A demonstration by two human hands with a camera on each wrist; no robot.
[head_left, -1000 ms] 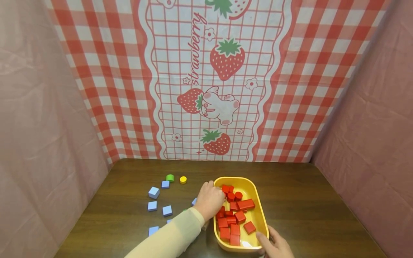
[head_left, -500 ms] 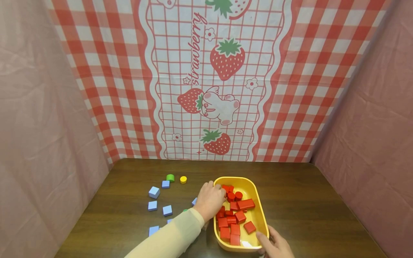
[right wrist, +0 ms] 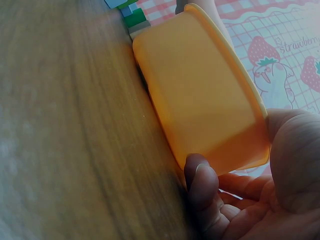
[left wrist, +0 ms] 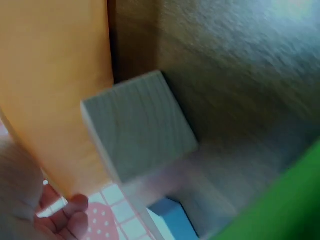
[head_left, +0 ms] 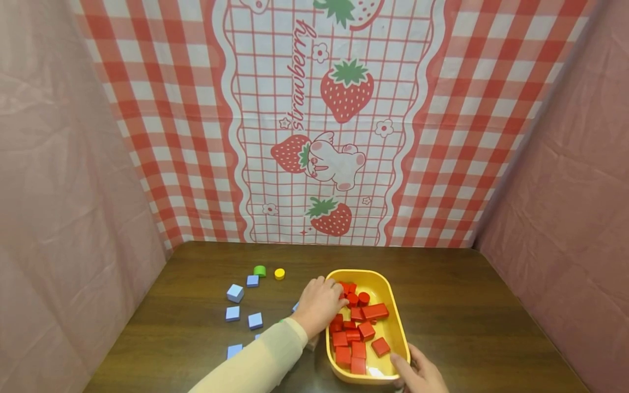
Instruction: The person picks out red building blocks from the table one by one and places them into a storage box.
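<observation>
A yellow plastic bin (head_left: pixel 395 322) with several red wooden blocks (head_left: pixel 366 331) in it stands on the table, in the head view. At its left side, my left hand (head_left: pixel 316 304) holds the rim, thumb over the inside. In the left wrist view, curled fingertips (left wrist: pixel 77 220) show by the bin's far end. The near right corner is gripped by my right hand (head_left: pixel 423 372), with the thumb at the rim. The right wrist view shows that hand's fingers (right wrist: pixel 202 185) curled against the outer wall, low down. A plain wooden block (left wrist: pixel 140 127) lies beside the bin's left wall.
Several blue blocks (head_left: pixel 255 321) lie scattered on the left of the wooden table (head_left: pixel 457 311). A green block (head_left: pixel 259 271) and a yellow round block (head_left: pixel 279 274) lie further back. My left sleeve (head_left: pixel 255 357) hides part of this area. A checked strawberry cloth (head_left: pixel 196 136) hangs behind.
My left hand shifts very slightly at the rim, and its thumb shows a little further over the bin's inside. The bin, the blocks and my right hand stay practically where they were.
</observation>
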